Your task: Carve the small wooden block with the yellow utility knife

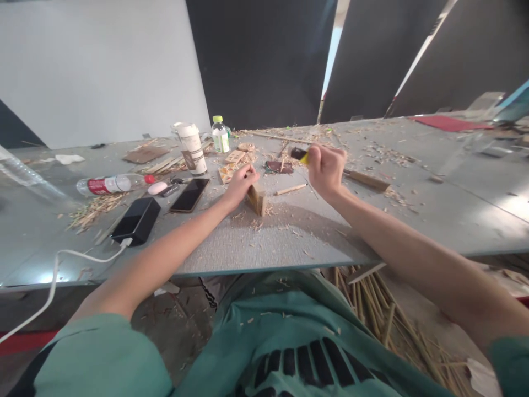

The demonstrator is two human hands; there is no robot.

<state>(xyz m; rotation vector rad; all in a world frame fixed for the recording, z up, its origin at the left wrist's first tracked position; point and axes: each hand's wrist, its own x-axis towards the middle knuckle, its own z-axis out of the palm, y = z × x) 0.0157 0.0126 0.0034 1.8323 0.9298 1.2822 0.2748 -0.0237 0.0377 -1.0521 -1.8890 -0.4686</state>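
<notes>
My left hand [241, 183] rests on the grey table [289, 237], fingers curled around a small wooden block [257, 198] that stands on its edge. My right hand [326, 168] is raised a little to the right of the block, closed in a fist around a tool with a yellow and black handle [300, 156]; the tool's working end is hidden. Wood shavings lie around the block.
Left of my hands lie a black phone [189, 195], a black power bank [136, 220] with a white cable, a plastic bottle on its side [111, 183], a paper cup [192, 148] and a small bottle [220, 134]. Bamboo sticks [384, 309] lie on the floor.
</notes>
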